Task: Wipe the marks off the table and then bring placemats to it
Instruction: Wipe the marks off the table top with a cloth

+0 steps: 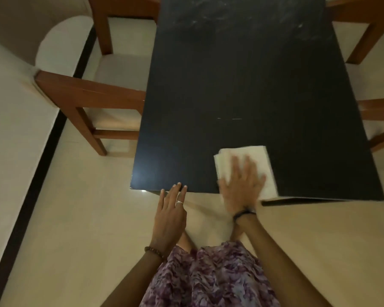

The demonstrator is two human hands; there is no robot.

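Observation:
A dark rectangular table (pixel 242 85) fills the upper middle of the view. White smudge marks (pixel 242 16) cover its far end, and a thin pale streak (pixel 230 118) lies near the middle. A folded white cloth (pixel 253 156) lies flat at the table's near edge. My right hand (pixel 242 187) presses down on the cloth with fingers spread; it is motion-blurred. My left hand (pixel 171 211) has its fingers extended, the fingertips touching the near edge of the table left of the cloth. No placemats are in view.
A wooden chair (pixel 93 96) with a pale seat stands at the table's left side. Parts of other wooden chairs (pixel 372 29) show at the right. A pale sofa (pixel 13 107) runs along the left. The floor (pixel 75 218) is light tile.

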